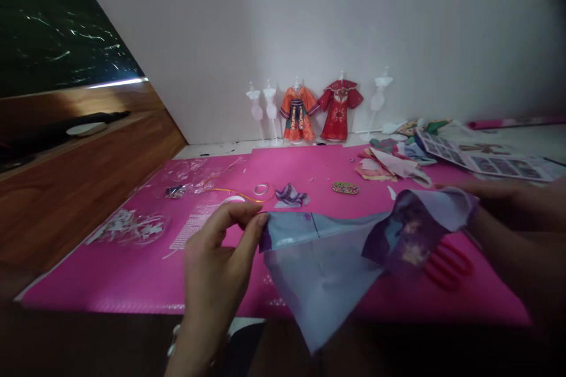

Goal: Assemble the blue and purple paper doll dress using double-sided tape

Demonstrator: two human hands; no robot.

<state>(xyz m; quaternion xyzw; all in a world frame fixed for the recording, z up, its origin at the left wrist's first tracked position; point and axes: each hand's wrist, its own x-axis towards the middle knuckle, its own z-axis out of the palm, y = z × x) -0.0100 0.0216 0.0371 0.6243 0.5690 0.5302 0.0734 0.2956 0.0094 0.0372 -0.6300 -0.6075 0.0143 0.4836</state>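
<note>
A pale blue and purple printed piece of doll-dress fabric point(327, 265) is stretched in the air between my hands, with one pointed corner hanging down. My left hand point(221, 259) pinches its upper left corner between thumb and fingers. At the other end, my right hand point(499, 200) is blurred and grips the fabric where it folds over, showing a darker purple flowered part. Part of that hand's fingers is hidden by the cloth. Below the folded end lies a red looped object point(448, 265), partly covered. A small purple fabric scrap point(292, 195) rests on the pink mat just beyond.
Doll dresses, one orange point(299, 115) and one red point(340, 111), stand on forms by the wall, beside bare white mannequins point(270, 103). The pink mat point(132, 283) also bears a patterned oval tin point(345, 188), tape roll point(260, 189), plastic bags point(132, 227), fabric scraps point(389, 164) and a printed sheet point(486, 162).
</note>
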